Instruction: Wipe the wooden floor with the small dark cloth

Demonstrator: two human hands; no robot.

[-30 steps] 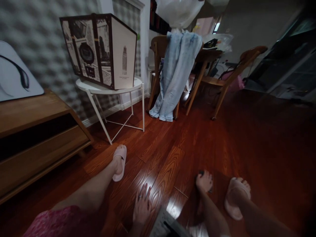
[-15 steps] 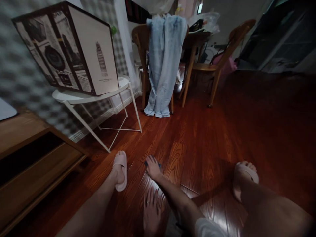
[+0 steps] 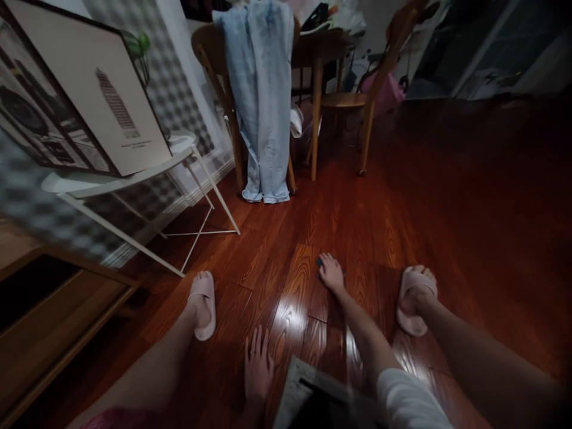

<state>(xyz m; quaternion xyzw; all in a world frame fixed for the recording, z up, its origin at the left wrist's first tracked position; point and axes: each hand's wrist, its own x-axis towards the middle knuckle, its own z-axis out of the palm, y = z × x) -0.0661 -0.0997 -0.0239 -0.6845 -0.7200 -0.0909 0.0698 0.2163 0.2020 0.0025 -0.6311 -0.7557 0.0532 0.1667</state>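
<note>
While stretched far over the floor (image 3: 447,196), right hand (image 3: 331,273) pressing a small dark object (image 3: 319,261), grip unclear. Left hand (image 3: 258,366) flat, fingers spread, nearer. Slippers (image 3: 203,304) flanking.

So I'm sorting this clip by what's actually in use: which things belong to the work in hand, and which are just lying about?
In hand:
- right hand pressing a small dark thing on the wooden floor
- left hand flat on the floor

Lying about:
- jeans over a chair
- framed print on white side table
- grey mat
</note>
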